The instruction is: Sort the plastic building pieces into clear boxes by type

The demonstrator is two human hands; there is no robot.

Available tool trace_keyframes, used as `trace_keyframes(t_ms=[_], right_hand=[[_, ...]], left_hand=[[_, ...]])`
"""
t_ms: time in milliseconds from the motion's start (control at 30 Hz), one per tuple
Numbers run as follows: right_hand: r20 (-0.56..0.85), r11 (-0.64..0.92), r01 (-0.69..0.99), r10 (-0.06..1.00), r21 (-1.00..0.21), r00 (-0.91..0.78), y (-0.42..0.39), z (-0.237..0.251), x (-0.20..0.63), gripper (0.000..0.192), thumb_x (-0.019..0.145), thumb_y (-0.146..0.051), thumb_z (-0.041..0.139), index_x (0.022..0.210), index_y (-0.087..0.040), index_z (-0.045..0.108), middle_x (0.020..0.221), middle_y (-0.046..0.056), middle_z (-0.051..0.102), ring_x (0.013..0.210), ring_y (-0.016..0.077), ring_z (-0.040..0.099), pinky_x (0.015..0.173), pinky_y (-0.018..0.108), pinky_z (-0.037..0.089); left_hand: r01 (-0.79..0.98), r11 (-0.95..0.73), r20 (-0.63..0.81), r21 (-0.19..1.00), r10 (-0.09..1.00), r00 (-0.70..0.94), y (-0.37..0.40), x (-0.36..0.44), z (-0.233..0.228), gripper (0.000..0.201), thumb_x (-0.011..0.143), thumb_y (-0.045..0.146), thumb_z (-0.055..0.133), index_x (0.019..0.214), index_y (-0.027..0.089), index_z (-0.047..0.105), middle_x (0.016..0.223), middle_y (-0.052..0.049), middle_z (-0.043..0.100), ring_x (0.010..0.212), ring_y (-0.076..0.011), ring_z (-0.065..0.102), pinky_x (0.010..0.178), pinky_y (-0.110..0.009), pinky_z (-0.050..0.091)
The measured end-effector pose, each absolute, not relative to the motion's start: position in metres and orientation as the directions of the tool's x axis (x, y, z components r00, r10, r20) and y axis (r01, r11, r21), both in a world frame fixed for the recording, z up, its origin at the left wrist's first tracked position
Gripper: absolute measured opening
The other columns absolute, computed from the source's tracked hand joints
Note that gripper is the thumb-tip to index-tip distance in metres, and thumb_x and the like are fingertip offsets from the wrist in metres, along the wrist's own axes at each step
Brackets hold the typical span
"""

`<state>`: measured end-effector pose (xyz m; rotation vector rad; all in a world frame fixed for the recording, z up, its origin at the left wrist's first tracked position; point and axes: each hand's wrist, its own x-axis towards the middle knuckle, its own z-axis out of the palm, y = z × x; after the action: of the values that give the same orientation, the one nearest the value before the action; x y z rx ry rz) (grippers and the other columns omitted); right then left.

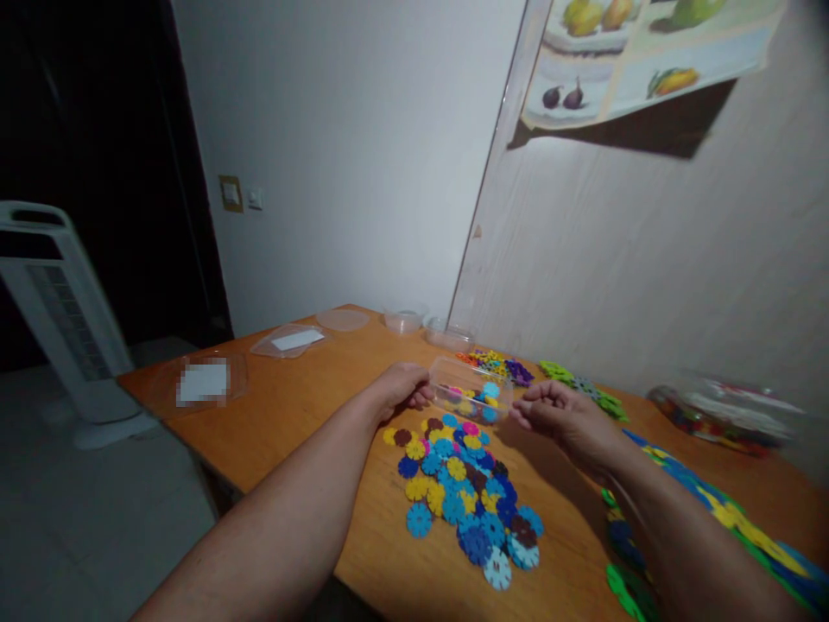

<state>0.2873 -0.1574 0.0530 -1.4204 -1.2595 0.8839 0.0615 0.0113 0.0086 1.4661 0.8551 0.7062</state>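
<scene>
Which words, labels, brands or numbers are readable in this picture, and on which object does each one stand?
None can be read.
White label on clear lid: no legible print.
Label on nearer lid: blurred out.
Fruit poster: only pictures show.
Clear container between left hand and right hand: no print visible.

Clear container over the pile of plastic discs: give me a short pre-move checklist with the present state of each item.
1. Left hand on clear container: ok, holds its left end.
2. Right hand on it: ok, fingers at its right end.
3. Container tilted: ok, on its side, some discs inside.
4. Disc pile lies on table below: ok.
5. Firmness of each grip: cannot tell.
</scene>
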Motion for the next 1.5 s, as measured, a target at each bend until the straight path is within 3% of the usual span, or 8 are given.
trace_keyframes(t_ms=[167, 333, 433, 767, 1000, 1133, 1367, 1500], right_hand=[[0.024, -0.028, 0.417, 0.993, -0.909, 0.119, -0.155, 0.018, 0.271, 0.019, 0.078, -0.038, 0.063, 0.079, -0.02, 0.056, 0.06, -0.004, 0.054, 0.052, 0.0108, 0.049, 0.049, 0.023, 0.037], [0.095, 0.102, 0.761, 0.994, -0.641, -0.053, -0.149, -0.001, 0.26, 0.035, 0.079, -0.034, 0.062, 0.113, -0.024, 0.068, 0.089, 0.002, 0.068, 0.075, 0.0182, 0.059, 0.064, 0.027, 0.043], [0.116, 0.164, 0.824, 0.986, -0.542, -0.121, -0.146, 0.004, 0.258, 0.027, 0.081, -0.031, 0.06, 0.104, -0.024, 0.072, 0.096, 0.004, 0.069, 0.086, 0.0209, 0.061, 0.073, 0.029, 0.044], [0.137, 0.185, 0.861, 0.981, -0.474, -0.136, -0.151, 0.016, 0.259, 0.019, 0.085, -0.027, 0.052, 0.072, -0.019, 0.062, 0.076, 0.001, 0.061, 0.072, 0.0161, 0.056, 0.064, 0.026, 0.04], [0.169, 0.169, 0.858, 0.981, -0.486, -0.097, -0.154, 0.02, 0.256, 0.029, 0.084, -0.038, 0.057, 0.063, -0.019, 0.057, 0.066, -0.001, 0.055, 0.062, 0.0138, 0.051, 0.055, 0.024, 0.036], [0.143, 0.148, 0.779, 0.987, -0.609, -0.075, -0.156, 0.027, 0.257, 0.038, 0.089, -0.046, 0.05, 0.066, -0.019, 0.063, 0.062, 0.0, 0.057, 0.059, 0.0138, 0.052, 0.055, 0.025, 0.039], [0.287, 0.133, 0.457, 0.915, -0.879, 0.284, -0.152, 0.04, 0.257, 0.053, 0.078, -0.051, 0.064, 0.118, -0.017, 0.058, 0.075, 0.002, 0.064, 0.068, 0.0173, 0.061, 0.064, 0.029, 0.049], [0.133, 0.046, 0.543, 0.984, -0.839, 0.122, -0.155, 0.03, 0.254, 0.034, 0.081, -0.044, 0.059, 0.102, -0.018, 0.064, 0.071, 0.001, 0.062, 0.062, 0.0156, 0.057, 0.055, 0.026, 0.044]], left_hand=[[0.088, -0.001, -0.046, 0.996, 0.847, 0.529, 0.01, 0.061, 0.009, 0.01, 0.072, 0.017, 0.049, 0.067, 0.012, 0.056, 0.066, -0.008, 0.067, 0.046, -0.0084, 0.054, 0.042, -0.018, 0.037], [0.101, 0.006, -0.059, 0.995, 0.846, 0.53, 0.009, 0.062, 0.01, 0.009, 0.072, 0.017, 0.049, 0.067, 0.013, 0.055, 0.064, -0.007, 0.066, 0.046, -0.0088, 0.054, 0.042, -0.018, 0.036], [0.106, 0.017, -0.07, 0.994, 0.848, 0.526, 0.01, 0.062, 0.011, 0.008, 0.072, 0.017, 0.049, 0.068, 0.014, 0.054, 0.062, -0.006, 0.065, 0.045, -0.0086, 0.054, 0.041, -0.018, 0.035], [0.103, 0.023, -0.074, 0.994, 0.848, 0.524, 0.006, 0.062, 0.013, 0.009, 0.074, 0.019, 0.05, 0.068, 0.014, 0.055, 0.062, -0.005, 0.064, 0.045, -0.0082, 0.054, 0.041, -0.018, 0.035], [0.114, 0.014, -0.073, 0.993, 0.846, 0.528, 0.005, 0.063, 0.014, 0.01, 0.075, 0.019, 0.051, 0.068, 0.014, 0.056, 0.06, -0.005, 0.064, 0.045, -0.008, 0.054, 0.042, -0.017, 0.035], [0.114, 0.024, -0.08, 0.993, 0.851, 0.518, 0.004, 0.063, 0.015, 0.01, 0.075, 0.02, 0.052, 0.067, 0.014, 0.055, 0.061, -0.004, 0.064, 0.045, -0.0083, 0.054, 0.042, -0.018, 0.036], [0.117, 0.005, -0.066, 0.993, 0.85, 0.522, 0.003, 0.063, 0.016, 0.013, 0.075, 0.02, 0.052, 0.065, 0.013, 0.056, 0.062, -0.005, 0.064, 0.045, -0.008, 0.053, 0.042, -0.019, 0.036], [0.106, 0.021, -0.074, 0.994, 0.849, 0.523, 0.004, 0.063, 0.015, 0.011, 0.075, 0.02, 0.052, 0.066, 0.014, 0.055, 0.06, -0.006, 0.064, 0.045, -0.0089, 0.054, 0.042, -0.019, 0.036]])
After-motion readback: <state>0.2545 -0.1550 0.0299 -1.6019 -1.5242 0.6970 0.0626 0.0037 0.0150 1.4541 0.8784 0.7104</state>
